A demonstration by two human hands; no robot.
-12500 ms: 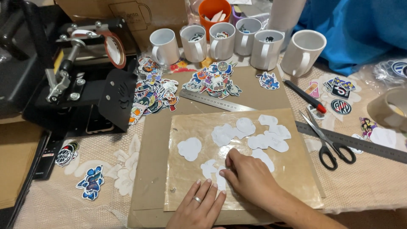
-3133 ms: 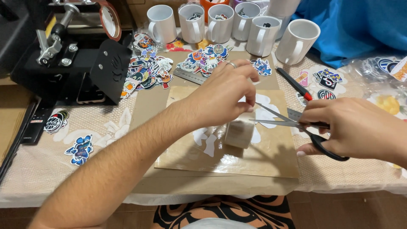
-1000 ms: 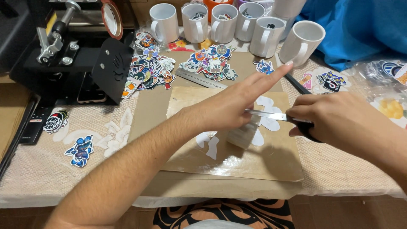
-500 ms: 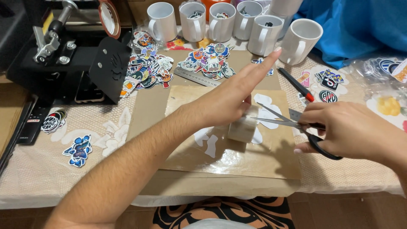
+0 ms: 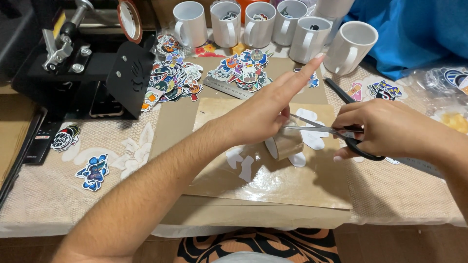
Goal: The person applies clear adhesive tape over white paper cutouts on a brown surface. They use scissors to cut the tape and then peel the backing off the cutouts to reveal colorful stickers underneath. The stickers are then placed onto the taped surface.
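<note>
My left hand (image 5: 263, 109) holds a roll of clear tape (image 5: 285, 143) just above a brown board (image 5: 273, 182), with its index finger stretched out toward the mugs. My right hand (image 5: 385, 129) grips black-handled scissors (image 5: 336, 132), and the blades point left at the tape beside the roll. White cut-out shapes (image 5: 312, 139) lie under a shiny clear film on the board, partly hidden by both hands.
A row of white mugs (image 5: 304, 34) stands at the back. Piles of colourful stickers (image 5: 243, 70) and a metal ruler (image 5: 226, 89) lie in front of them. A black press machine (image 5: 83, 63) fills the left; blue cloth (image 5: 419, 34) the back right. A loose blue sticker (image 5: 92, 171) lies front left.
Compared with half a second ago, the scissors have moved left onto the tape at the roll. Twelve seconds ago both hands were pressing flat on the film over the white shapes.
</note>
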